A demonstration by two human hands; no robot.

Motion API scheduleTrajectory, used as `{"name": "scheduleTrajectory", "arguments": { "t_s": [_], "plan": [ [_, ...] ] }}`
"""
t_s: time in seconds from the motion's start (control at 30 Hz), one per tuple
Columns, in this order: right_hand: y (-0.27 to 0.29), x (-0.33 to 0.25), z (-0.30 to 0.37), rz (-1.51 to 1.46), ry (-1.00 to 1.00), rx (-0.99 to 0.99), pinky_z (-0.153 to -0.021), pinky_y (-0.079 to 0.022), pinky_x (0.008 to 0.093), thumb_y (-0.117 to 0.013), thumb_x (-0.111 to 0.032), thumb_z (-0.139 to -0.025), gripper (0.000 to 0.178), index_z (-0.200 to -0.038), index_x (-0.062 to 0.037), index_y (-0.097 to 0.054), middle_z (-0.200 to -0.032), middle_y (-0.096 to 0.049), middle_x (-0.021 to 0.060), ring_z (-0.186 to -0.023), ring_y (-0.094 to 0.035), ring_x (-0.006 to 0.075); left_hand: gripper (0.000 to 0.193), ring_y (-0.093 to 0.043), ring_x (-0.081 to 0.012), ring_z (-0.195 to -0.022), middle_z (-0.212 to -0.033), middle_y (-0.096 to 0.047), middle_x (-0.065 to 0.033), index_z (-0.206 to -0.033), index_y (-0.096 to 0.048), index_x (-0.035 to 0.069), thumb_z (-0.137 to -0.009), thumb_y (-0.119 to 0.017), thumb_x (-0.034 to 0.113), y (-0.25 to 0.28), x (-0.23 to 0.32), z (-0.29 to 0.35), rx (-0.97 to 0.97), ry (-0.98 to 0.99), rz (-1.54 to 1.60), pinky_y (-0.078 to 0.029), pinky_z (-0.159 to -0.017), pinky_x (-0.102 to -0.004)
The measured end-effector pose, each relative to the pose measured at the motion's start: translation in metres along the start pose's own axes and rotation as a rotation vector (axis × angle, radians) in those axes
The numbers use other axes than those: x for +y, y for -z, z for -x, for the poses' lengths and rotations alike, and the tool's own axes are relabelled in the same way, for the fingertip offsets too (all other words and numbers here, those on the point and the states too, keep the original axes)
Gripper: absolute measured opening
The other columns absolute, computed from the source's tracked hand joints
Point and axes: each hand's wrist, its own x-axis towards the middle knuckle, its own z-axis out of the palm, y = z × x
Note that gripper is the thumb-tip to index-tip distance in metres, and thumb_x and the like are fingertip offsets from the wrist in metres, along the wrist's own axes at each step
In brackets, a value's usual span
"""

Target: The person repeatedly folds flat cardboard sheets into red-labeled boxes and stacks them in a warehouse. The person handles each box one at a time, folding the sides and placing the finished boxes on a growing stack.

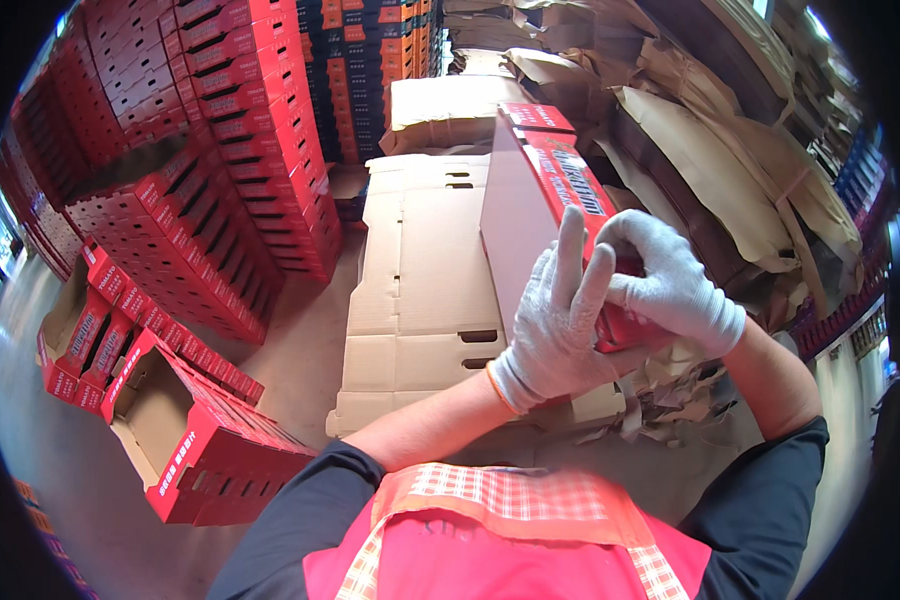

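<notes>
In front of me a red cardboard carton [567, 178] stands tilted on its side, its plain side panel facing left. It rests over a stack of flat brown cardboard blanks [420, 270]. My left hand [558, 325], in a grey-white glove, lies against the carton's near end with its fingers stretched out and apart. Just to its right, my right hand [670, 285], gloved too, has its fingers and thumb curled around the carton's near edge. The two hands almost touch, and they cover much of that end, so its folds are hidden.
Tall stacks of red cartons [260, 130] rise at the left, with open red trays [195, 430] lower down on the floor. Wrapped brown paper bundles [730, 170] crowd the right side, above torn paper scraps [670, 400]. Dark blue and orange cartons [365, 70] stand at the back.
</notes>
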Motion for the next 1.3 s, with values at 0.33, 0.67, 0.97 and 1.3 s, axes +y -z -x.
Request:
{"name": "scheduleTrajectory", "arguments": {
  "t_s": [0.33,0.67,0.97,1.3],
  "plan": [
    [-0.034,-0.007,-0.054,0.167,0.33,-0.151,-0.064,-0.048,0.0424,-0.063,-0.011,-0.077,0.012,-0.079,-0.0037,-0.053,-0.069,-0.056,0.0161,-0.067,-0.058,0.0372,0.134,-0.036,-0.0328,-0.136,-0.147,-0.029,-0.0207,-0.153,-0.003,0.002,-0.058,-0.093,0.032,-0.01,0.007,0.033,-0.172,0.574,0.267,-0.032,-0.114,-0.0423],
    [-0.057,-0.072,-0.074,-0.729,0.306,-0.261,-0.08,-0.049,0.0259,-0.064,-0.014,-0.093,0.024,-0.113,0.0003,-0.063,-0.097,-0.063,0.0039,-0.088,-0.058,0.0098,0.094,-0.023,-0.0509,-0.144,-0.157,-0.016,-0.0332,-0.142,-0.048,0.008,-0.065,-0.084,0.049,0.074,-0.007,0.032,0.001,0.127,-0.179,-0.025,-0.113,-0.0618],
    [-0.17,-0.013,0.004,0.078,0.543,-0.638,-0.107,-0.038,0.0478,-0.089,-0.045,-0.062,0.108,-0.144,0.0024,-0.036,-0.14,-0.048,0.0269,-0.128,-0.048,0.044,0.063,-0.048,-0.0352,-0.134,-0.145,-0.048,-0.0221,-0.134,-0.056,0.003,-0.082,-0.077,0.032,0.25,0.064,0.185,-0.097,0.949,-0.726,-0.039,-0.11,-0.0408],
    [-0.218,-0.126,-0.055,0.015,0.856,-0.595,-0.092,-0.049,0.0442,-0.083,-0.026,-0.064,0.082,-0.132,-0.0018,-0.044,-0.116,-0.062,0.0176,-0.108,-0.06,0.0379,0.076,-0.039,-0.0378,-0.139,-0.15,-0.04,-0.0233,-0.146,-0.038,-0.003,-0.082,-0.072,0.023,0.425,0.142,0.304,-0.12,0.917,-1.603,-0.032,-0.117,-0.0435]
  ]
}}
